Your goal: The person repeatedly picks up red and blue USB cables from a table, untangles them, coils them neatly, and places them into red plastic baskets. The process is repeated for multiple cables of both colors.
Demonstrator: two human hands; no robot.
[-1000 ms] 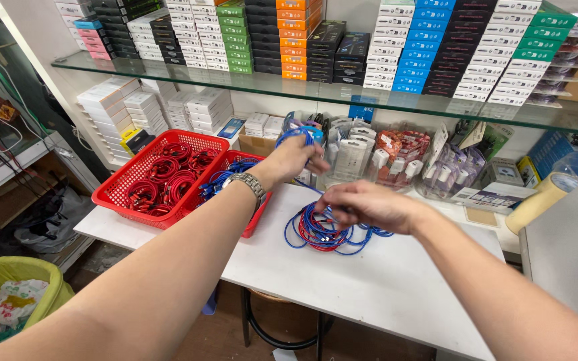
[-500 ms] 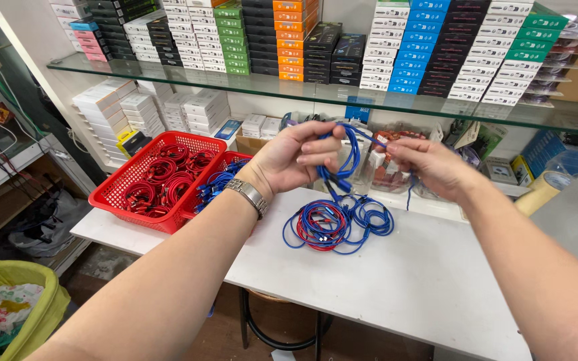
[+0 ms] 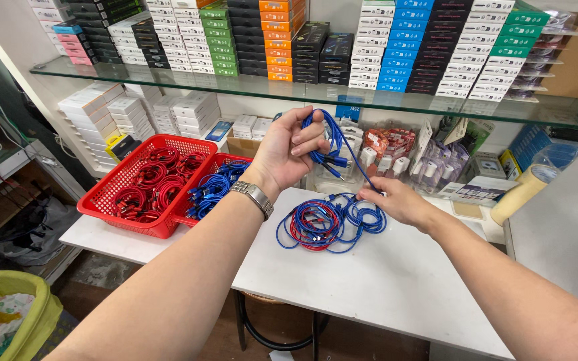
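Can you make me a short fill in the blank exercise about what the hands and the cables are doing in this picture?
1. The left hand holds up a bunch of cable coloured ____.
2. The right hand pinches that cable just above the ____ table.
3. The basket at the far left holds coiled cables coloured ____.
4. The boxes are stacked on a shelf made of ____.

Missing words: blue; white; red; glass

Braided-looking blue cables [image 3: 346,217] lie on a smooth matt white table [image 3: 396,281], beside red plastic mesh baskets [image 3: 112,200], under a glossy glass shelf [image 3: 302,93], while the wristwatch band [image 3: 254,197] gleams metallic.
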